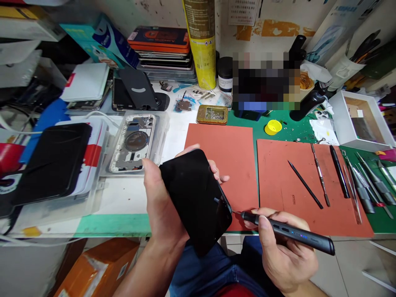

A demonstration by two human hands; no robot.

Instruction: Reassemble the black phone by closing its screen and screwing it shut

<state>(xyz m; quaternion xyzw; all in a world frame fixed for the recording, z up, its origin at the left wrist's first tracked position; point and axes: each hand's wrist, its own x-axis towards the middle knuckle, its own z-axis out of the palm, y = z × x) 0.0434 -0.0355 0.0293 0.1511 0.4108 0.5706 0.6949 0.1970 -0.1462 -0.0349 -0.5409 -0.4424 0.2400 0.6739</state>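
My left hand (pixel 161 202) is wrapped round a black smartphone (pixel 193 198), dark screen up, tilted over the front edge of the bench. My right hand (pixel 284 251) grips a black pen-shaped electric screwdriver (pixel 291 233) with small blue lights. Its thin bit touches the phone's bottom edge near the right corner. Both hands hover just in front of two red-brown work mats (pixel 235 156).
Picks, a spudger and tweezers (pixel 359 181) lie on the right mat and green mat. A bare phone housing (pixel 134 142) sits in a clear tray at left, beside a black phone (pixel 52 161). Behind stand a yellow can (pixel 202 41), a small tin (pixel 212 114), a white box (pixel 360 119).
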